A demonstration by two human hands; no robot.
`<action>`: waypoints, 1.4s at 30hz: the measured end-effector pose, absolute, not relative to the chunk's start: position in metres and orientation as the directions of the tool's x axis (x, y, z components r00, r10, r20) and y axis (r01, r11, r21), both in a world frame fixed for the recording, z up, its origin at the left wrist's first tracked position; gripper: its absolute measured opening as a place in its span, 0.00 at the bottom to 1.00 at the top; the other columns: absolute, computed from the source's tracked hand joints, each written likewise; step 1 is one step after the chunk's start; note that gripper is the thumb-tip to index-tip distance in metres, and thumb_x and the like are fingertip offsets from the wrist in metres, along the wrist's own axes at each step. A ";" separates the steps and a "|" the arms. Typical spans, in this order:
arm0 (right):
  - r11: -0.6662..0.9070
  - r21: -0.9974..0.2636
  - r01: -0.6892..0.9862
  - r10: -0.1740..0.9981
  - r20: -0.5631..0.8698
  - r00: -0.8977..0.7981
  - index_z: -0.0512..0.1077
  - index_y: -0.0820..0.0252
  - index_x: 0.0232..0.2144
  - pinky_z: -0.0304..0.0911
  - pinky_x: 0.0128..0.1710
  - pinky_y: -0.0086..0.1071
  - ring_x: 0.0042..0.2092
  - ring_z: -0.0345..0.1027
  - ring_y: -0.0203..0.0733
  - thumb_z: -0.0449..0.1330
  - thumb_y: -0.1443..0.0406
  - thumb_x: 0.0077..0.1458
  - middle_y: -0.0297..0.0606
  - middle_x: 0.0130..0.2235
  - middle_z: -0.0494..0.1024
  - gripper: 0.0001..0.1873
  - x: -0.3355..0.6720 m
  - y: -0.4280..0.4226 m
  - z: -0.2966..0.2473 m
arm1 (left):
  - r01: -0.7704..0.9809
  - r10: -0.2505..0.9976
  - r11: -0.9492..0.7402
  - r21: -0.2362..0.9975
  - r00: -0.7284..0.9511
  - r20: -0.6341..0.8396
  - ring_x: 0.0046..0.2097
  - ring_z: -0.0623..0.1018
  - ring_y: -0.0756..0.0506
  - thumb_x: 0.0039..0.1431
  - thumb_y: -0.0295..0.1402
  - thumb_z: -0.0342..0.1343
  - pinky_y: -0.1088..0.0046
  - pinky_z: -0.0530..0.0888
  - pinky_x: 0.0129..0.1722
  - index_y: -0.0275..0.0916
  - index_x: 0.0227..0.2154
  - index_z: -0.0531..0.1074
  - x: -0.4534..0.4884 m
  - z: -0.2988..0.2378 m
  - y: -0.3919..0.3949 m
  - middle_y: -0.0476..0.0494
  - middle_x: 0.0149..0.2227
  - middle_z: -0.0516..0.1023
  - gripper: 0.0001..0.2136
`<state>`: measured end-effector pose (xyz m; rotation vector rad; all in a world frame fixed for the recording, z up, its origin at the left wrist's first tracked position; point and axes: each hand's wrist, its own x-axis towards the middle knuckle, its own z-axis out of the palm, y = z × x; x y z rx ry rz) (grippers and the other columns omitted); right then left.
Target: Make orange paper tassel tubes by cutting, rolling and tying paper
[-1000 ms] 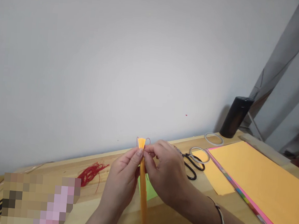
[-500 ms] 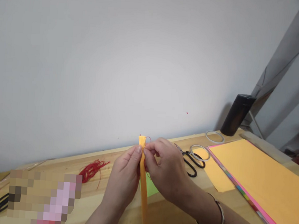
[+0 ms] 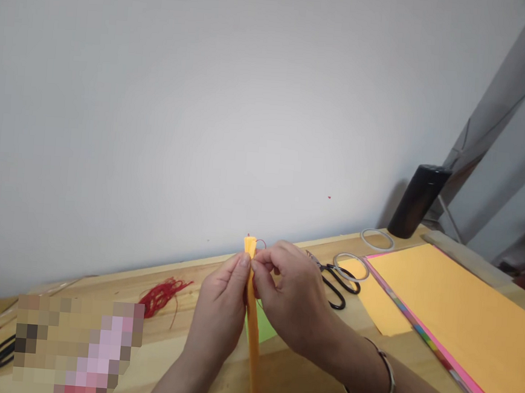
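Grip of the left hand [image 3: 222, 299] is closed, thumb and forefinger pinching an orange pleated strip [image 3: 252, 335] just below its flared top end; the right hand's [image 3: 291, 292] fingertips are pinched together against the strip's right edge, apparently on a thin red thread [image 3: 263, 242], though the contact itself is hidden between the fingers. One loop of that thread arches beside the flared end, and its path behind the strip cannot be made out. From the pinch, the strip runs down between the wrists and is cut off by the bottom edge. Behind it, green paper [image 3: 265, 329] lies partly covered on the counter [image 3: 154, 354]. Right of the hands are scissors [image 3: 326, 268], their blades partly hidden by the right hand, a pale ring [image 3: 351, 280] overlapping a handle, and orange sheets [image 3: 462, 315]. Well to the left lies a red thread bundle [image 3: 161, 297]; beside it, a pixelated patch obscures part of the counter and some black handles [image 3: 0, 352].
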<state>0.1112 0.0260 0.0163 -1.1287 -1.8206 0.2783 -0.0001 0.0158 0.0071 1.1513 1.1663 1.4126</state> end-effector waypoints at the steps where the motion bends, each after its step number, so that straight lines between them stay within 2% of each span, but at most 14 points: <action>1: 0.550 -0.599 0.582 0.791 0.596 -0.134 0.67 0.59 0.23 0.51 0.31 0.29 0.30 0.59 0.35 0.52 0.67 0.56 0.32 0.26 0.68 0.10 0.111 0.026 0.016 | -0.086 0.988 -0.107 0.991 -0.118 0.096 0.26 0.67 0.48 0.54 0.41 0.54 0.75 0.63 0.26 0.36 0.30 0.76 0.000 0.008 0.015 0.48 0.22 0.71 0.12; 6: 0.559 -0.557 0.614 0.778 0.609 -0.156 0.66 0.60 0.23 0.51 0.30 0.30 0.30 0.59 0.35 0.51 0.68 0.56 0.32 0.26 0.67 0.11 0.112 0.026 0.016 | -0.107 0.990 -0.094 0.990 -0.119 0.081 0.25 0.65 0.49 0.53 0.40 0.55 0.75 0.61 0.24 0.37 0.29 0.75 -0.001 0.006 0.016 0.49 0.21 0.69 0.11; 15: 0.568 -0.488 0.663 0.760 0.620 -0.194 0.65 0.60 0.24 0.50 0.31 0.31 0.31 0.59 0.35 0.50 0.68 0.57 0.33 0.28 0.68 0.10 0.113 0.028 0.015 | -0.274 0.999 -0.041 0.961 -0.034 0.033 0.22 0.58 0.52 0.55 0.39 0.54 0.76 0.55 0.22 0.37 0.23 0.71 0.000 0.001 0.022 0.54 0.18 0.61 0.12; 21: 0.574 -0.439 0.691 0.753 0.614 -0.235 0.64 0.60 0.22 0.50 0.32 0.32 0.30 0.58 0.36 0.47 0.69 0.58 0.34 0.28 0.69 0.13 0.115 0.027 0.018 | -0.381 0.998 0.002 0.925 0.053 0.020 0.24 0.60 0.52 0.56 0.35 0.53 0.77 0.59 0.24 0.38 0.22 0.70 0.001 0.005 0.021 0.53 0.20 0.63 0.10; 28: 0.579 -0.534 0.617 0.784 0.571 -0.242 0.66 0.59 0.22 0.53 0.32 0.30 0.31 0.60 0.35 0.49 0.69 0.57 0.33 0.27 0.69 0.13 0.119 0.027 0.022 | -0.472 0.995 0.033 0.881 0.100 0.016 0.24 0.61 0.52 0.55 0.34 0.53 0.77 0.62 0.25 0.37 0.18 0.68 0.000 0.010 0.022 0.52 0.20 0.63 0.12; 35: 0.562 -0.638 0.526 0.798 0.585 -0.142 0.69 0.58 0.25 0.55 0.32 0.29 0.30 0.62 0.35 0.51 0.70 0.56 0.31 0.25 0.68 0.11 0.118 0.029 0.017 | -0.463 0.993 0.023 0.886 0.110 0.032 0.26 0.63 0.52 0.57 0.33 0.51 0.77 0.63 0.25 0.34 0.21 0.71 0.000 0.012 0.021 0.49 0.22 0.65 0.11; 42: 0.526 -0.726 0.443 0.830 0.551 -0.082 0.71 0.57 0.30 0.59 0.33 0.29 0.34 0.65 0.36 0.52 0.72 0.54 0.32 0.29 0.71 0.09 0.117 0.033 0.016 | -0.458 0.991 0.029 0.889 0.126 0.033 0.26 0.63 0.52 0.58 0.32 0.50 0.76 0.63 0.27 0.34 0.22 0.70 -0.001 0.010 0.022 0.49 0.22 0.64 0.11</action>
